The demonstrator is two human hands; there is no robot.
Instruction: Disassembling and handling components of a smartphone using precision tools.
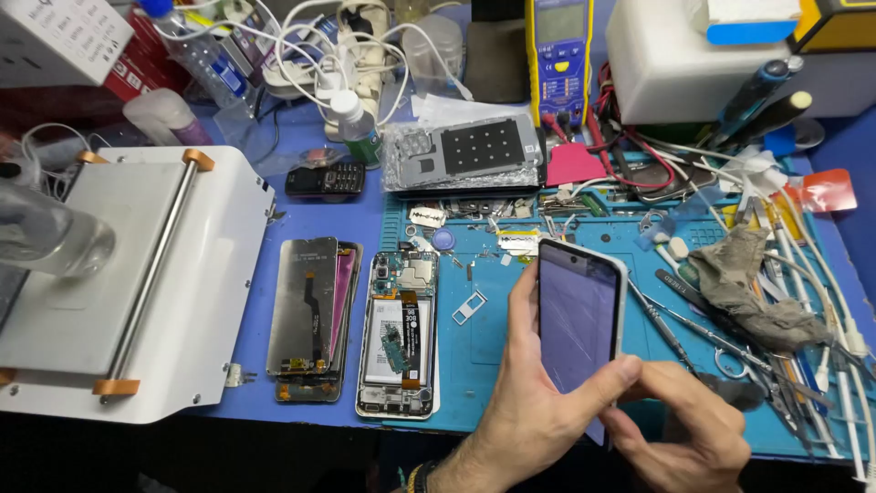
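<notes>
Centre-right of the frame, low down, a smartphone (578, 315) with a pale case is held up off the blue work mat (484, 365), its dark screen tilted toward the camera and showing a faint sheen; the left hand (538, 411) wraps it from behind and below, fingers curled behind the left edge and the thumb laid across the lower right corner, so that hand is closed in a grip on the phone; the right hand (684, 429) sits just beside it at the bottom right, fingers bent inward with the tips at the phone's lower edge, touching it there, though whether it pinches anything I cannot tell; left of the phone, flat on the mat, lies an opened phone body (399, 333) with battery and circuit board exposed, and just left of that a detached display panel (306, 310) lies back side up, stacked over another; between the opened body and the held phone lies a small SIM tray (469, 308); further left, filling the left side, stands a white heating plate machine (137, 283) with orange-capped rods; toward the top centre, a yellow multimeter (558, 55) stands upright, with a foil-wrapped back cover (465, 155) below it and a small keypad phone (326, 179) to the left; on the right, a grubby rag (744, 278) lies over tweezers and white cables
</notes>
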